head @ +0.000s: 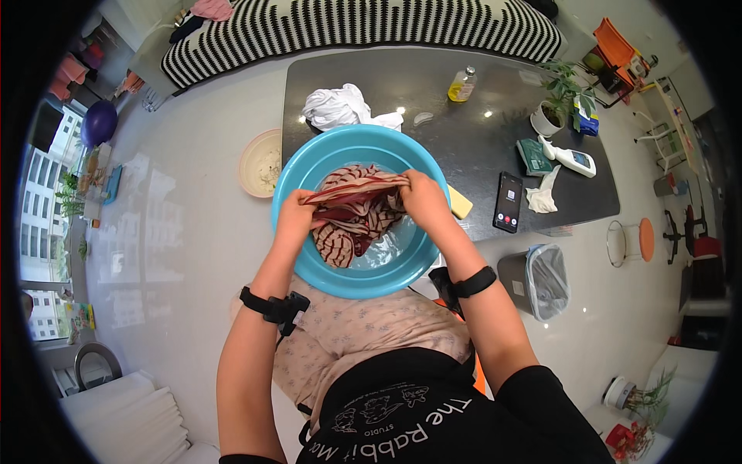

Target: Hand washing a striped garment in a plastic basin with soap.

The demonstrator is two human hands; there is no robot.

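A round blue plastic basin (360, 289) with shallow water stands before me, partly over the dark tabletop's edge. In it lies a beige garment with dark red stripes and red trim (335, 246), bunched and wet-looking. My left hand (298, 213) grips the trim at the left, near the basin's wall. The other end of the raised edge is pinched in my right hand (418, 197) at the right. Between both hands the edge is stretched above the rest of the cloth, which hangs into the water. My fingertips are partly hidden by the fabric.
On the dark table (493, 139) are a white cloth (342, 107), a bottle of yellow liquid (462, 85), a yellow block (459, 202), a phone (508, 202), a white spray bottle (574, 159) and a potted plant (547, 119). A lined bin (546, 283) stands right; a pale bowl (261, 165) sits left.
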